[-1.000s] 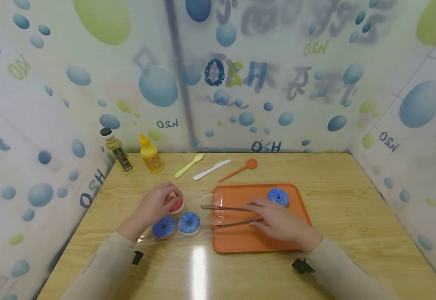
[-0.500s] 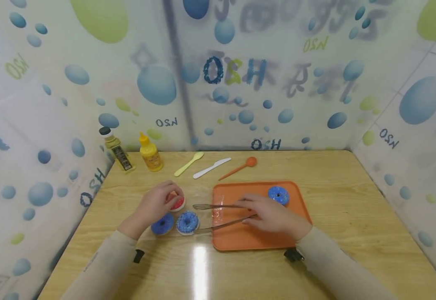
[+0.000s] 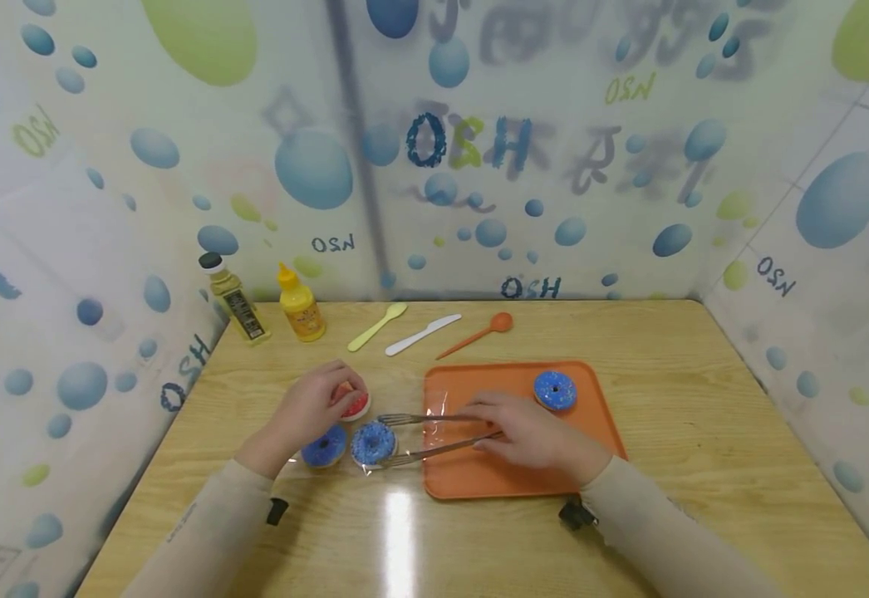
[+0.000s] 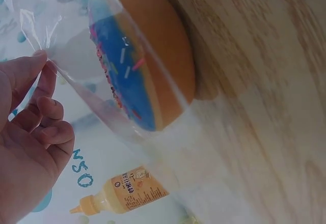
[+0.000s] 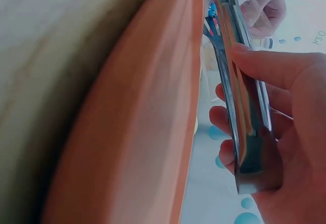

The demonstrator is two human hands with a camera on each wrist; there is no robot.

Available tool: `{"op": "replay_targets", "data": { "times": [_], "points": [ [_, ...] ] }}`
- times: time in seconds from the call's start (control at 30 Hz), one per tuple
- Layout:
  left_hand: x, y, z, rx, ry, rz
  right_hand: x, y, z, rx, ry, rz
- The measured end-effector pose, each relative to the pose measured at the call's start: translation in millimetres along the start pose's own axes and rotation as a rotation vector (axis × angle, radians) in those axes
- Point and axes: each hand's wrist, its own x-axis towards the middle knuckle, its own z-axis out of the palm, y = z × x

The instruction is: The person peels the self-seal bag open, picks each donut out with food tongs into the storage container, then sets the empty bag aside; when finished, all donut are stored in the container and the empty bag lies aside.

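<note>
My left hand point(image 3: 311, 411) pinches the edge of a clear plastic bag point(image 4: 38, 28) between thumb and forefinger. In the left wrist view a blue-iced donut with sprinkles point(image 4: 119, 63) sits behind the plastic. Beneath the left hand, a red-topped donut point(image 3: 355, 405) is partly covered, with a plain blue donut point(image 3: 324, 448) nearby. My right hand point(image 3: 532, 433) holds metal tongs point(image 3: 445, 449) above an orange tray point(image 3: 472, 482). The spread tong tips reach either side of a sprinkled blue donut point(image 3: 373, 444); contact is unclear. Another blue donut point(image 3: 555, 390) lies on the tray.
An oil bottle point(image 3: 243, 311) and a yellow squeeze bottle point(image 3: 301, 311) stand at the back left. A yellow spoon point(image 3: 375, 329), a white knife point(image 3: 421, 336) and an orange spoon point(image 3: 490, 328) lie behind the tray. A patterned wall rises past the table.
My right hand has moved left with the tongs, bringing their tips from short of the sprinkled blue donut to around it. My left hand has stayed almost still.
</note>
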Motion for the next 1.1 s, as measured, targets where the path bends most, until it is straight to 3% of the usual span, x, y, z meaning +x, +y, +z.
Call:
{"op": "replay_targets", "data": {
  "times": [0.33, 0.77, 1.1],
  "points": [
    [-0.5, 1.9, -0.6, 0.004, -0.028, -0.029, -13.0, 0.6, 2.1, -0.013, 0.022, 0.054],
    [-3.4, -0.1, -2.3, 0.013, -0.036, -0.06, -50.4, 12.1, -5.7, -0.003, 0.182, 0.054],
    [-1.3, -1.0, -3.0, 0.012, -0.032, -0.043, -85.5, 25.6, -19.9, -0.005, 0.215, 0.181]
  ]
}}
